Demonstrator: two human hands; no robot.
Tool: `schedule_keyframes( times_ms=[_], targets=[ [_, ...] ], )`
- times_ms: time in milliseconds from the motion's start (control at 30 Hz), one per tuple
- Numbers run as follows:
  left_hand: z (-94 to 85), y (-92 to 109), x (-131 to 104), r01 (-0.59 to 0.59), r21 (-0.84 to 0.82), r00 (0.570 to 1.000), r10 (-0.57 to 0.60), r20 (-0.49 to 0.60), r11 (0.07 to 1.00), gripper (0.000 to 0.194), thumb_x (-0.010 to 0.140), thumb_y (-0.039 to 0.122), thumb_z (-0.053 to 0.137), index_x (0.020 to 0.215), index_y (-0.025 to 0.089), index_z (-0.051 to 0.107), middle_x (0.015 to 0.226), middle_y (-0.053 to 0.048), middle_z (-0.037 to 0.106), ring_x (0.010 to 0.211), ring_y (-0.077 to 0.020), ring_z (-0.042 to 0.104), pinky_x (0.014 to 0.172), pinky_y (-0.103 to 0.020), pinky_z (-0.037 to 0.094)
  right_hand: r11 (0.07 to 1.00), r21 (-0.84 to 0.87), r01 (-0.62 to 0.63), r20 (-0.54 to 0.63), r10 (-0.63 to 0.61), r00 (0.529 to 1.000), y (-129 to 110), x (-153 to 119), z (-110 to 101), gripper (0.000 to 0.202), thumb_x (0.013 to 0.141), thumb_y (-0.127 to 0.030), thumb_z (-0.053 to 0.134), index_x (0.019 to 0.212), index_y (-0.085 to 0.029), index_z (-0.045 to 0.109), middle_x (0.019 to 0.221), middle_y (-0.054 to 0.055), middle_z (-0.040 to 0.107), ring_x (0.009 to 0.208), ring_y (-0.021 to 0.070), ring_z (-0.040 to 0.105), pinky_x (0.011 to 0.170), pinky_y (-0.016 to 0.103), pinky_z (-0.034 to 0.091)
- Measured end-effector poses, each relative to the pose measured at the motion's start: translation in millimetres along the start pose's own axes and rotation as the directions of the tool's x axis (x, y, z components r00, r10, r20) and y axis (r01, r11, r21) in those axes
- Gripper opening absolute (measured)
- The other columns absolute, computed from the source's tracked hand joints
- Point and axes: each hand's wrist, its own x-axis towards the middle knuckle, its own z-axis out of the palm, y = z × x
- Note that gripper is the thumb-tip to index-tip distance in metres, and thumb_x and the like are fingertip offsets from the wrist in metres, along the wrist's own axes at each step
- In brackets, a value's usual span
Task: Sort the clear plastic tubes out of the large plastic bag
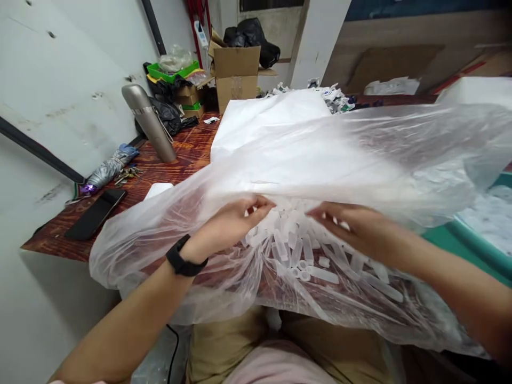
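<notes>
Loosely heaped, whitish translucent plastic pieces (285,234) lie between hands (228,224), which are held apart.

No text, label, brand, number or sign is legible. Marks near the top of the metallic bottle (152,128), on the left side of the table (186,152), are too small to read.

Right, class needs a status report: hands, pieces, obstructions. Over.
Left hand at heap's left edge, grip unclear. Right hand opposite, blurred. Translucent pieces heaped. Wrinkled plastic sheeting bunched around them.
</notes>
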Motion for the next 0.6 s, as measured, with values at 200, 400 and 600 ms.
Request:
schedule_keyframes(
  times_ms=[200,400,600],
  targets=[
    [31.6,2.7,-31.7,-0.378,0.53,0.924,0.271,0.27,0.759,0.035,0.105,0.007,0.053,0.13,0.021,0.071,0.133,-0.009,0.072,0.124,-0.0254,0.065,0.11,-0.041,0.051,0.877,-0.169,0.449,0.287,-0.392,0.874,23.8,-58.4,11.8,0.045,0.104,-0.013,0.049,0.142,-0.029,0.068,0.136,0.009,0.076,0.121,0.0248,0.075,0.1,0.04,0.062],
    [48.5,-8.5,-18.1,-0.423,0.715,0.906,0.275,0.322,0.556,0.022,0.105,0.014,0.061,0.123,0.017,0.073,0.132,-0.014,0.072,0.123,-0.0307,0.065,0.106,-0.048,0.052,0.911,-0.173,0.374,0.137,-0.353,0.925,37.0,-68.4,33.6,0.049,0.101,-0.009,0.044,0.137,-0.029,0.07,0.133,0.009,0.077,0.121,0.0263,0.076,0.104,0.047,0.061],
    [55.1,1.2,-36.1,-0.36,0.637,0.929,0.327,0.175,0.682,0.028,0.111,0.032,0.058,0.133,0.019,0.068,0.118,-0.009,0.078,0.113,-0.0245,0.071,0.101,-0.042,0.055,0.971,-0.073,0.228,-0.093,-0.234,0.968,20.5,-64.6,27.5,0.033,0.112,-0.034,0.047,0.131,-0.025,0.073,0.121,0.012,0.075,0.108,0.0235,0.078,0.093,0.036,0.065]
  ],
)
